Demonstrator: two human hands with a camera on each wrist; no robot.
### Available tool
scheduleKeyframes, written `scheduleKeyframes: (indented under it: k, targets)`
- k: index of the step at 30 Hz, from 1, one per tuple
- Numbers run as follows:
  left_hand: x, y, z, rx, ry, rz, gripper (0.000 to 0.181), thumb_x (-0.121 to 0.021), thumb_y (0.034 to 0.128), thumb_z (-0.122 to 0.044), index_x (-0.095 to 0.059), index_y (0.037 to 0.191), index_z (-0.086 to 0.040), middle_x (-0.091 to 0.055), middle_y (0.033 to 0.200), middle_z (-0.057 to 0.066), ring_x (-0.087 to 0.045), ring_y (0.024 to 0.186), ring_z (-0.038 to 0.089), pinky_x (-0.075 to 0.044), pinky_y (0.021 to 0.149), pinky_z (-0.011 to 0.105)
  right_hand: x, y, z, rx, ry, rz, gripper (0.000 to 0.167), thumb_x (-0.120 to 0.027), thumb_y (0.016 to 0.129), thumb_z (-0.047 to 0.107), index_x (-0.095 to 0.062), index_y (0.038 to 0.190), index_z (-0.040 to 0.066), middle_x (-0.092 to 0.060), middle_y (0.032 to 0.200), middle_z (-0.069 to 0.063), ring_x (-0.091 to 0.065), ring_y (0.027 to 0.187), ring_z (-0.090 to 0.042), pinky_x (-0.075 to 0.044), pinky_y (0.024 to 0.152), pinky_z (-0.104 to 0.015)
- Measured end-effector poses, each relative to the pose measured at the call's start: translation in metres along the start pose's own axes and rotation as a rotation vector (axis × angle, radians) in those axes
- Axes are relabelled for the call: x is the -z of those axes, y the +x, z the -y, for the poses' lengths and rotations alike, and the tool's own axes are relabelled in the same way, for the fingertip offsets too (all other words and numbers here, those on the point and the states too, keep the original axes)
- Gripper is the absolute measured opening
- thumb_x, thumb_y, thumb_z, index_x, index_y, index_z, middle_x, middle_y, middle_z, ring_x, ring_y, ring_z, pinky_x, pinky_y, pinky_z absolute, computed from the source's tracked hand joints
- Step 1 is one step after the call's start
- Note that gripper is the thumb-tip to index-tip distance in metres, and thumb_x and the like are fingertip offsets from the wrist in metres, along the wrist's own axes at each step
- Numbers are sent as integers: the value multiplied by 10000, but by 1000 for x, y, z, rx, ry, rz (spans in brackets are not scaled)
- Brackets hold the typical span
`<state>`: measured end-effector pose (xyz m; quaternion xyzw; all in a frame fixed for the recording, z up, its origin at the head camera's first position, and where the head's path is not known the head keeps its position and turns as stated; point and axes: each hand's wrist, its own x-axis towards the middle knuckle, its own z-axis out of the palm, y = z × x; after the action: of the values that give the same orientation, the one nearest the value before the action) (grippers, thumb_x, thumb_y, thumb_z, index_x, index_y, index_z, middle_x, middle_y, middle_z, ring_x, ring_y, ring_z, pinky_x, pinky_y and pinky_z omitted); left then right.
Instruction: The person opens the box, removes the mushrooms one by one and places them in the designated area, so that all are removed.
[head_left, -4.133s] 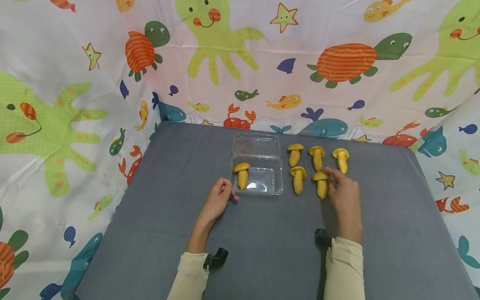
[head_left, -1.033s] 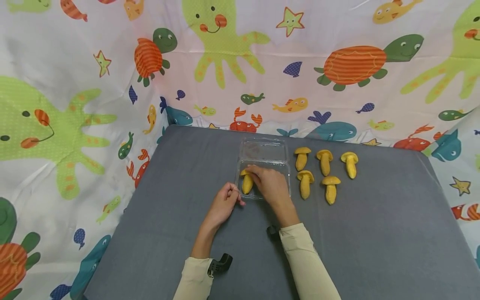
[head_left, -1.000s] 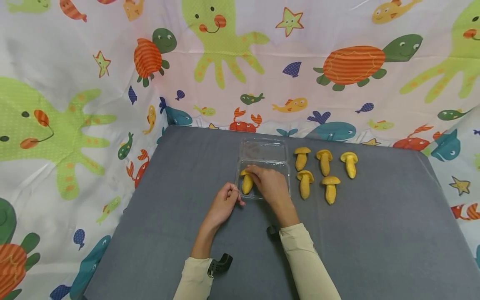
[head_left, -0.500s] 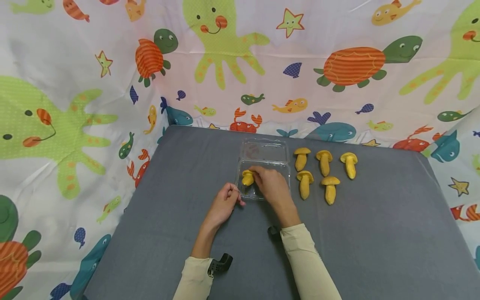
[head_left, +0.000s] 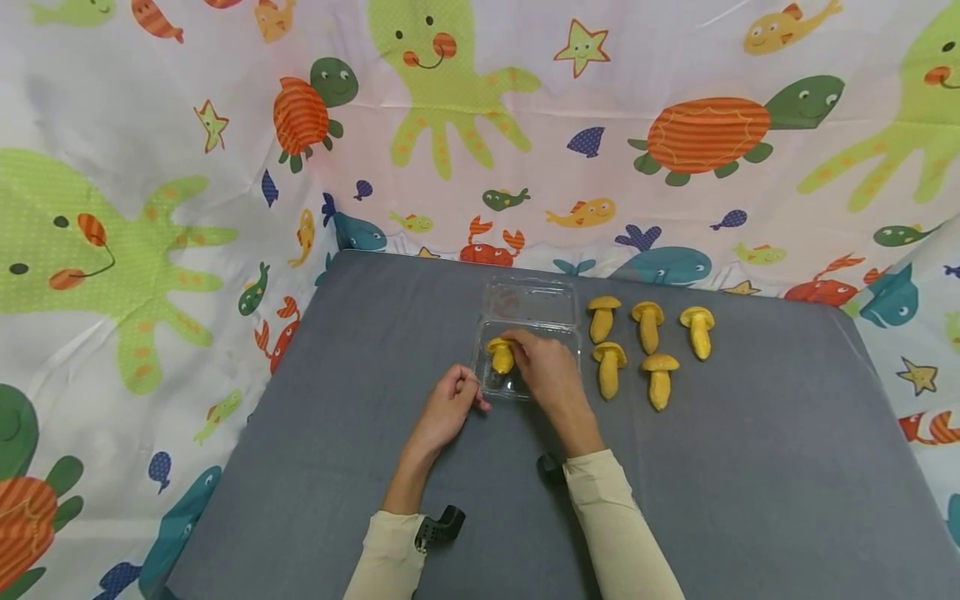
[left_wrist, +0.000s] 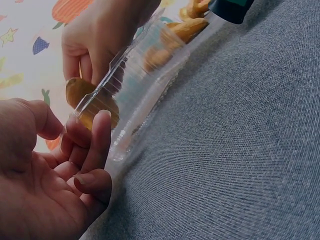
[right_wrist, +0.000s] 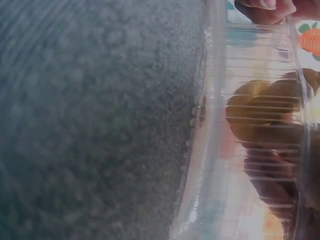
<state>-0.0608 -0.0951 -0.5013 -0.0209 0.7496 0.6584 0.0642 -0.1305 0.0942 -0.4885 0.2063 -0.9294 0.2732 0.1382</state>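
A yellow mushroom (head_left: 501, 354) is in the left part of a clear plastic clamshell container (head_left: 578, 354), its cap up and its stem foreshortened. My right hand (head_left: 551, 371) reaches in from the right and pinches the mushroom by its cap. My left hand (head_left: 445, 408) holds the container's front left corner; the left wrist view shows the thumb and index finger on the rim (left_wrist: 95, 95). Through the ribbed wall in the right wrist view, the mushroom (right_wrist: 245, 110) appears beside dark, partly hidden fingers. Whether it touches the container floor, I cannot tell.
Several more yellow mushrooms lie in two rows right of the container, among them a front one (head_left: 660, 383) and a far right one (head_left: 699, 333). The container's lid (head_left: 530, 300) lies open behind it. A sea-animal curtain (head_left: 465, 200) borders the grey table (head_left: 315, 400).
My right hand has left the front right mushroom and moved left into the container. There it gripped the mushroom, which has tilted and shifted slightly right. My left hand keeps to the corner.
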Motion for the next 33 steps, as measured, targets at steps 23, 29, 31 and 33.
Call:
scheduleKeyframes:
  k: [23,29,31,33]
  targets:
    - [-1,-3,3,28,-27,-36,110,-529,1077,-113,-586,1016,-40,-671,889,188,-753,900,414,-481,832,326,34,-8,-16,-32,66,-127,219,-722,1018,131,-792,1221,171,-803,1107,-72,-437,485,-128,-412,513,-326]
    - [1,-2,4,7,-25,-24,111,-530,1076,-115,-584,1002,-53,-671,872,155,-763,871,346,-463,822,275,45,-9,-22,-49,119,-172,221,-744,996,103,-799,1206,147,-798,1141,-56,-443,478,-101,-381,484,-280]
    - [1,-2,5,2,-19,-19,111,-523,1076,-114,-580,998,-58,-668,862,132,-764,856,315,-464,816,273,48,-10,-25,-52,134,-199,218,-755,986,96,-804,1193,144,-799,1138,-51,-459,497,-96,-378,482,-274]
    - [1,-1,5,-3,-16,-13,111,-517,1076,-110,-575,995,-61,-660,854,110,-763,842,287,-469,814,275,52,-11,-29,-56,136,-223,214,-762,981,98,-808,1184,146,-800,1138,-44,-458,497,-93,-368,474,-269]
